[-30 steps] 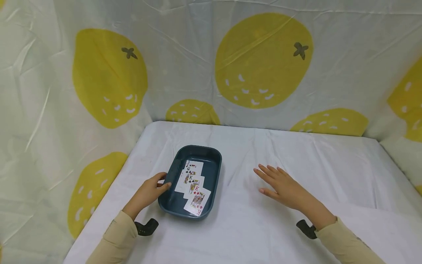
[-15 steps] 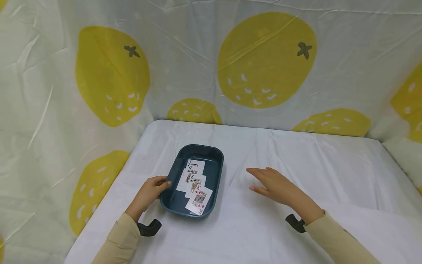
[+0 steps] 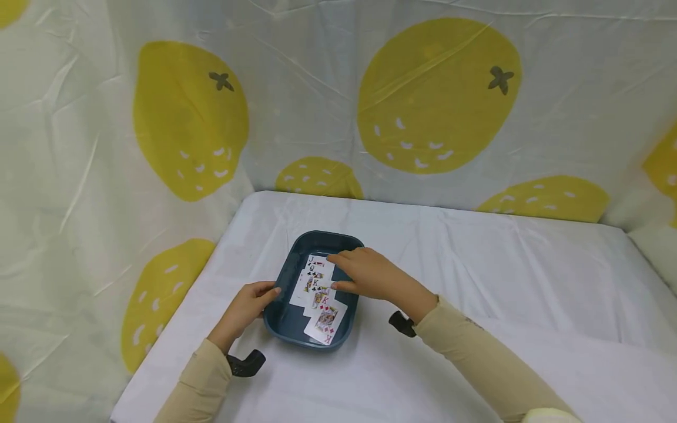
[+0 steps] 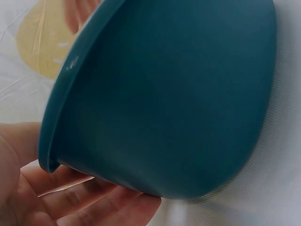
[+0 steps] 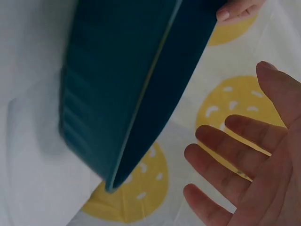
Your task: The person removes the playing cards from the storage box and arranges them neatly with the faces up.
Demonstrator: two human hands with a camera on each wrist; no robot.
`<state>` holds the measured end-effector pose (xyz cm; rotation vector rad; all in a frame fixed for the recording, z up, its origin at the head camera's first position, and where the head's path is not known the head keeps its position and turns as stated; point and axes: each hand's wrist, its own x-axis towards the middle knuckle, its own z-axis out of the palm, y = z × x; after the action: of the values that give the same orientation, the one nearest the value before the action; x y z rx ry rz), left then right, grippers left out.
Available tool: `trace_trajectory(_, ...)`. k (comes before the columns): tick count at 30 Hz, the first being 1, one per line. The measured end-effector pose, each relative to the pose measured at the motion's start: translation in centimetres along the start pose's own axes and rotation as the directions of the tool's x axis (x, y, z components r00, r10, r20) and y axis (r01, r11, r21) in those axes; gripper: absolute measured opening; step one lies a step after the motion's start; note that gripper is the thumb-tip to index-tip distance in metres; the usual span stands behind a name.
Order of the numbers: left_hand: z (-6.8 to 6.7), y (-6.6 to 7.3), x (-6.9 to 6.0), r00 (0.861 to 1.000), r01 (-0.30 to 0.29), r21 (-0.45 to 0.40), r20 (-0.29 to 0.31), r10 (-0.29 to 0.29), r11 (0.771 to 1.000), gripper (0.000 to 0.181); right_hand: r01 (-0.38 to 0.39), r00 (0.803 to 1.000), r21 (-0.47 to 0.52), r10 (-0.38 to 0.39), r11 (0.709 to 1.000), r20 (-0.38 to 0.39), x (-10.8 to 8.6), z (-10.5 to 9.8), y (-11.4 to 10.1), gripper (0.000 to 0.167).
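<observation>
Left hand (image 3: 246, 308) pinches the blue tray (image 3: 291, 322) at its nine o'clock rim, thumb over it, fingers against the outer wall; right hand (image 3: 367, 273) hangs above the two o'clock side, fingers loosely spread, empty; playing cards (image 3: 325, 317) overlap inside the tray on the bench (image 3: 486, 270)

one blue tray (image 3: 288, 323), four playing cards (image 3: 326, 322) showing, two hands (image 3: 242, 308) (image 3: 372, 274), two sleeves (image 3: 195, 382) (image 3: 483, 358), two black wrist pieces (image 3: 247, 363) (image 3: 402, 324), one table (image 3: 502, 270)

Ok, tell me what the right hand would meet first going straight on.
Probably the tray, at its far-left wall, though the right hand might pass above; height is unclear.
</observation>
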<state>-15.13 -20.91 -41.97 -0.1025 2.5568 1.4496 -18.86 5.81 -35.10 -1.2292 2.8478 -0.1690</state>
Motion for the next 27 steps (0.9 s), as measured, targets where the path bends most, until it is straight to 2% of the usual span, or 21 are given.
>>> trace_trajectory(4,0.0,0.0,0.0,1.000,-0.004,-0.016,-0.002,0.004,1.000,0.043,-0.055,0.993,-0.037,0.059,0.998,0.103,2.5,0.4,-1.7,0.060)
trace_trajectory(9,0.1,0.0,0.1,1.000,-0.018,-0.034,0.002,0.018,0.999,0.041,-0.120,0.967,-0.032,0.124,0.992,0.224,4.7,1.5,-3.3,0.061)
trace_trajectory(12,0.1,-0.2,0.2,1.000,-0.024,-0.039,0.003,0.025,0.999,0.041,-0.136,0.958,-0.018,0.136,0.991,0.251,5.7,2.0,-3.9,0.061)
trace_trajectory(17,0.2,-0.4,0.2,0.999,-0.033,-0.048,-0.005,0.033,0.998,0.038,-0.154,0.958,-0.013,0.152,0.988,0.244,6.7,2.4,-4.5,0.055)
trace_trajectory(19,0.3,-0.4,0.2,1.000,-0.031,-0.048,-0.007,0.030,0.998,0.037,-0.179,0.949,-0.017,0.177,0.984,0.260,6.9,2.5,-4.6,0.053)
trace_trajectory(20,0.3,-0.5,0.2,1.000,-0.029,-0.048,-0.006,0.028,0.998,0.037,-0.199,0.940,-0.021,0.197,0.980,0.277,6.9,2.6,-4.7,0.053)
trace_trajectory(22,0.3,-0.5,0.2,1.000,-0.028,-0.045,-0.006,0.027,0.999,0.038,-0.254,0.908,-0.038,0.252,0.966,0.335,7.0,2.8,-4.8,0.054)
trace_trajectory(24,0.3,-0.5,0.2,1.000,-0.024,-0.043,-0.011,0.023,0.999,0.039,-0.317,0.860,-0.052,0.311,0.947,0.406,7.0,3.0,-5.1,0.056)
trace_trajectory(27,0.2,-0.6,0.2,0.999,-0.026,-0.038,-0.024,0.026,0.999,0.040,-0.395,0.775,-0.112,0.397,0.912,0.491,7.3,3.4,-5.5,0.060)
